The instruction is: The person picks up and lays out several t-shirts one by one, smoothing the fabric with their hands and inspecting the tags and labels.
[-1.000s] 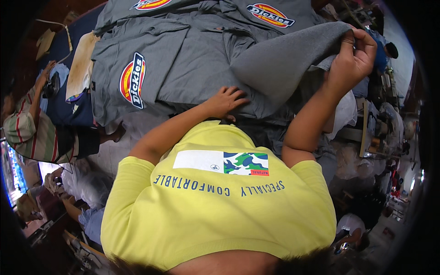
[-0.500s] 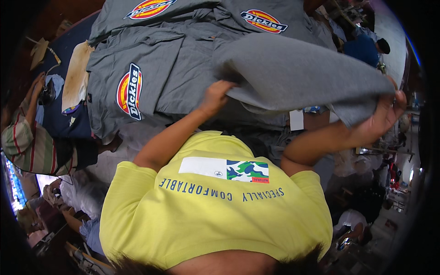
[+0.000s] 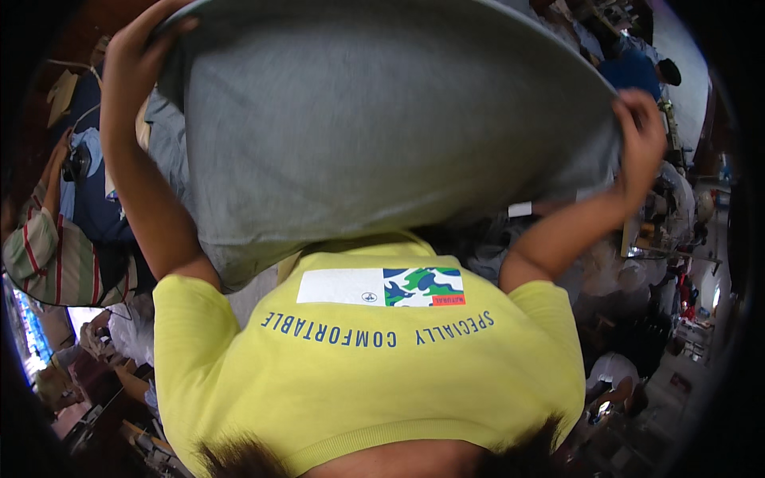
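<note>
A large grey garment (image 3: 382, 127) is lifted and spread out wide in front of me, filling the upper middle of the view. My left hand (image 3: 135, 48) grips its upper left edge, arm raised high. My right hand (image 3: 641, 131) grips its right edge. The cloth hangs taut between both hands and hides the table surface behind it. A small white tag (image 3: 519, 209) dangles under the garment's lower right edge. My yellow shirt (image 3: 374, 358) fills the lower part of the view.
A person in a striped shirt (image 3: 56, 263) is at the left, beside dark blue cloth (image 3: 96, 207). Another person in a blue top (image 3: 637, 68) stands at the upper right. Cluttered benches and goods lie along the right side (image 3: 677, 239).
Both hands have raised the grey garment off the pile and spread it wide; my left hand moved from the table up to the garment's left edge. The stacked grey garments are now hidden behind it.
</note>
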The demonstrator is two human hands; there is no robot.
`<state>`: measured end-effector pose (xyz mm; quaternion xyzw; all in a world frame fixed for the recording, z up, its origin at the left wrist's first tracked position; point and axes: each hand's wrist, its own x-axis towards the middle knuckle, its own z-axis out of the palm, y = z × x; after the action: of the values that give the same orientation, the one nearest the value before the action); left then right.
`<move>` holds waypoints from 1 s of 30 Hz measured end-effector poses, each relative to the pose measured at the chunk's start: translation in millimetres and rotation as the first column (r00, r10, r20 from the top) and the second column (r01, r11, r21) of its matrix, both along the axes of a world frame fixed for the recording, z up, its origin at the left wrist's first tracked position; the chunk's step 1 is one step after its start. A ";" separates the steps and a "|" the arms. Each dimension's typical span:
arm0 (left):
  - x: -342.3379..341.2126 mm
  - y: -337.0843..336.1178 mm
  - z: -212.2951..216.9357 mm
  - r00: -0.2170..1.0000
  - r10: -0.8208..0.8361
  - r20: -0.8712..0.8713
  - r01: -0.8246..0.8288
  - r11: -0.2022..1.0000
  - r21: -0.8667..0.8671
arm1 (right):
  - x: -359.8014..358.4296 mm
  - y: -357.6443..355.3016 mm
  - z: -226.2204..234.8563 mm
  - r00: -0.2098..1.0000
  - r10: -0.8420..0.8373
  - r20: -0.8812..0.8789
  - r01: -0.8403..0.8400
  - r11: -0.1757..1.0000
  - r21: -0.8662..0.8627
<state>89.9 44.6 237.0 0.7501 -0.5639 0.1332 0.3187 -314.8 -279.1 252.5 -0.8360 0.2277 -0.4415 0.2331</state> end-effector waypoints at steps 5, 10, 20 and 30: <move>76.7 -83.9 -47.4 0.966 0.250 -0.069 -0.242 0.965 0.105 | 115.9 -122.3 -88.4 0.990 -0.143 -0.001 0.136 0.946 -0.295; 102.5 -63.8 -170.0 0.938 0.273 0.214 -0.277 0.961 -0.009 | 109.9 -78.1 -172.6 0.967 -0.233 -0.100 0.154 0.853 -0.498; -62.9 49.5 -288.8 0.608 0.668 -0.430 -0.622 0.737 0.266 | -29.2 11.9 -313.6 0.873 -0.206 -0.442 0.368 0.873 0.321; -59.2 62.2 -262.6 0.578 0.727 -0.371 -0.643 0.686 0.342 | -22.3 -4.0 -320.1 0.791 -0.285 -0.541 0.495 0.818 0.293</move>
<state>30.7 106.8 -25.7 0.9416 -0.1408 0.0080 0.3056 -337.2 -283.2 -67.6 -0.7798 0.5387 -0.2032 0.2457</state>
